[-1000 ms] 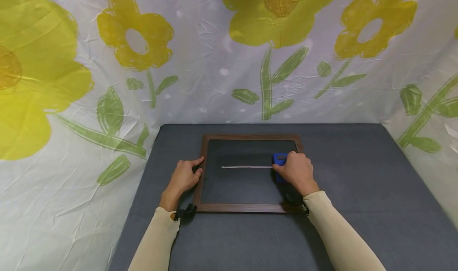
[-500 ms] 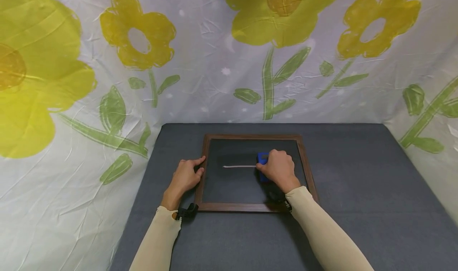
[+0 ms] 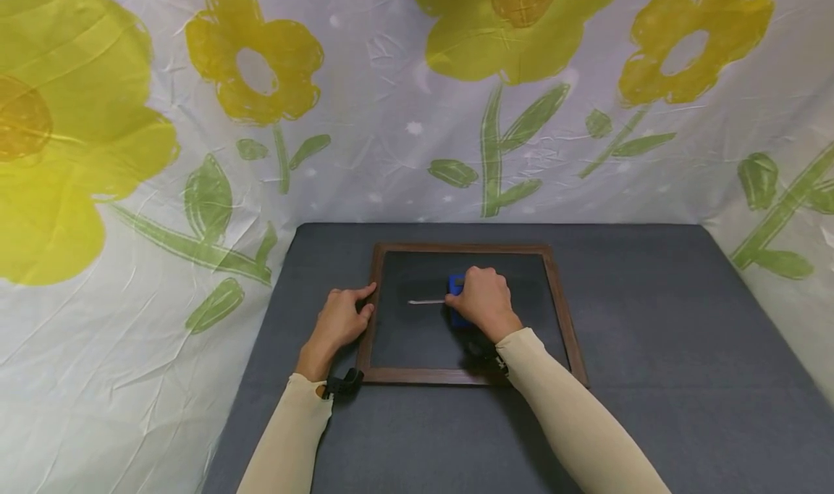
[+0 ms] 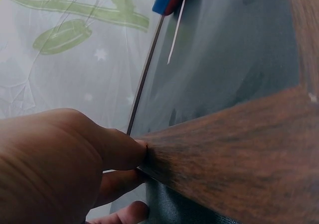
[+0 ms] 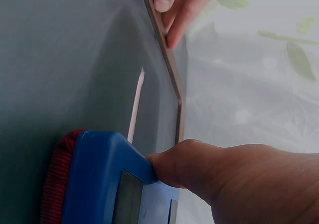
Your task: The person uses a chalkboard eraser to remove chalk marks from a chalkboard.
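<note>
A blue chalkboard eraser (image 3: 459,314) with a red felt underside stands on the framed chalkboard (image 3: 417,342), in my right hand's grip (image 3: 485,302). The right wrist view shows the thumb pressed against the blue body of the eraser (image 5: 94,179); the other fingers are out of sight there. Leftward from the eraser runs a short white chalk line (image 3: 425,303), whose right end meets the eraser and thumb. My left hand (image 3: 339,324) rests at the board's left side, thumb and index finger touching the brown wooden frame (image 4: 234,149).
A dark grey tabletop (image 3: 651,320) extends around the board on all sides. Behind and beside it hangs a white cloth (image 3: 365,153) printed with yellow flowers. A black strap device (image 3: 344,384) sits at the left wrist.
My right hand has slid the eraser leftward from the board's right side to near its middle. The visible chalk line has become shorter from its right end. The left hand stays at the frame.
</note>
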{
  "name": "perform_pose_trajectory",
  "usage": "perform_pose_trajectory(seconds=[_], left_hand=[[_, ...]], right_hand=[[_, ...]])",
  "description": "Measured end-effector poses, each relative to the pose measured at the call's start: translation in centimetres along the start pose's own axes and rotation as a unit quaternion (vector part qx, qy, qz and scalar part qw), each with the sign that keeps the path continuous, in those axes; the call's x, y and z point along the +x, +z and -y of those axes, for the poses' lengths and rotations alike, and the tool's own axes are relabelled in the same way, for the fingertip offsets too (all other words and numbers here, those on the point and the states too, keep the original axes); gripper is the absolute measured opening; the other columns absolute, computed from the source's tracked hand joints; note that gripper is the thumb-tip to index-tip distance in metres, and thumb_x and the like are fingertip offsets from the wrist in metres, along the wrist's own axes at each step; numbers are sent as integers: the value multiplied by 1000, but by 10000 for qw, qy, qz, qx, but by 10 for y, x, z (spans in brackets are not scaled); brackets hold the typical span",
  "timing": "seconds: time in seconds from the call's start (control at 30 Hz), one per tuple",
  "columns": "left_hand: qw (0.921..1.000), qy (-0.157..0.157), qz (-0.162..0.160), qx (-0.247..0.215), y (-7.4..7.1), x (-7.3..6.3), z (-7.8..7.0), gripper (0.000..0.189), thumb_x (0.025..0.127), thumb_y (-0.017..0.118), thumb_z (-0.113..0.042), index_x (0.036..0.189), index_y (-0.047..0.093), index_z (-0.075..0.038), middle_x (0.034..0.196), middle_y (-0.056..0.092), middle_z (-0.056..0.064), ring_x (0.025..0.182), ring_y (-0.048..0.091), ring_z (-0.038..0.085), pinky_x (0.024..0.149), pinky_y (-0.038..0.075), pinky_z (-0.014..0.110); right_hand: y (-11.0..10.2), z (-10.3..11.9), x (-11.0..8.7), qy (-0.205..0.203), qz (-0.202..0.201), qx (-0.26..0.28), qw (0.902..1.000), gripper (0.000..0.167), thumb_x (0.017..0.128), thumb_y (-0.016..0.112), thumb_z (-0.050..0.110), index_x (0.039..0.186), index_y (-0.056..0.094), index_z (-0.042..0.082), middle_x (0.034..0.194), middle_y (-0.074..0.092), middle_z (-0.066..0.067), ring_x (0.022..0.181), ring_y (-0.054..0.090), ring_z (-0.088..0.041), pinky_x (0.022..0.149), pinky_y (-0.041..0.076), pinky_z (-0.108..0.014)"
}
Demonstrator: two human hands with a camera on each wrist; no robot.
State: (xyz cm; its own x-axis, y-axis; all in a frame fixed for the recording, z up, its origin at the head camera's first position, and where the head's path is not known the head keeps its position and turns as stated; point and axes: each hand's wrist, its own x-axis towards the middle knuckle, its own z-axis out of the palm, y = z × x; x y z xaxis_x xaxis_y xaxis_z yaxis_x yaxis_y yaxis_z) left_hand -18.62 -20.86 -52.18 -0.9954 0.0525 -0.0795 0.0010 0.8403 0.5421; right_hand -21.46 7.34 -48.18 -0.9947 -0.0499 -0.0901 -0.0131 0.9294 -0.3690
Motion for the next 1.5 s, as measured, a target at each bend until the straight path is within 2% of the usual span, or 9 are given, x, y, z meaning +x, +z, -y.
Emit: perform_pose_trajectory(seconds=[0.13,0.17,0.3,0.5,0.63,0.83,1.03,1.3,1.5], left_hand=[[10000,19,-17,25,0,0,-1,52,108,69,-22,159,61,-26,151,64,27,136,58,47,76,49,51],[10000,35,-16,13,0,0,-1,52,107,69,-22,158,61,-26,151,65,26,136,59,47,74,49,50],[10000,84,-15,-41,0,1,0,52,107,70,-21,158,61,-26,152,65,25,136,59,46,71,46,46],[9999,97,-32,-70,1,0,1,52,107,70,-21,158,61,-25,150,65,27,124,62,44,63,41,40],[9999,87,-7,-108,2,1,1,52,107,70,-21,158,61,-25,150,65,27,118,62,44,58,37,37],[10000,64,-24,-49,1,1,0,51,107,70,-21,157,62,-25,149,65,27,126,61,45,67,44,43],[10000,37,22,14,0,1,1,51,108,69,-23,158,62,-26,148,65,28,131,59,47,80,51,54],[10000,-6,24,-26,1,3,2,51,107,70,-22,157,62,-26,149,66,27,123,62,44,68,44,44],[10000,-20,5,10,1,3,1,51,107,70,-22,157,62,-26,149,67,24,125,61,43,73,46,47]], right_hand=[[3,10,3,-57,39,14,10000,53,91,89,46,110,79,-2,92,76,-20,68,72,-33,62,64,-46],[11,7,8,-167,-43,38,9998,56,91,88,51,109,79,-1,91,77,-20,68,73,-32,62,63,-45],[15,18,12,-232,-47,-17,9997,53,91,87,50,106,79,0,87,76,-18,64,72,-30,58,62,-43],[17,43,10,-258,76,-88,9996,44,93,88,44,98,80,2,80,74,-15,56,66,-25,51,58,-38],[20,53,12,-323,177,-121,9992,46,93,87,46,102,80,2,82,75,-14,56,67,-23,51,58,-36],[24,67,15,-407,212,-158,9988,50,94,87,46,114,81,1,92,78,-15,66,73,-26,60,63,-39],[30,76,18,-460,211,-219,9985,49,94,86,47,114,81,2,93,78,-14,70,75,-28,63,64,-40],[36,88,19,-574,216,-132,9980,49,95,86,47,115,81,3,94,78,-14,71,75,-27,63,64,-39],[38,94,20,-677,259,-129,9973,48,95,85,47,113,81,3,92,76,-12,66,70,-23,59,62,-36]])
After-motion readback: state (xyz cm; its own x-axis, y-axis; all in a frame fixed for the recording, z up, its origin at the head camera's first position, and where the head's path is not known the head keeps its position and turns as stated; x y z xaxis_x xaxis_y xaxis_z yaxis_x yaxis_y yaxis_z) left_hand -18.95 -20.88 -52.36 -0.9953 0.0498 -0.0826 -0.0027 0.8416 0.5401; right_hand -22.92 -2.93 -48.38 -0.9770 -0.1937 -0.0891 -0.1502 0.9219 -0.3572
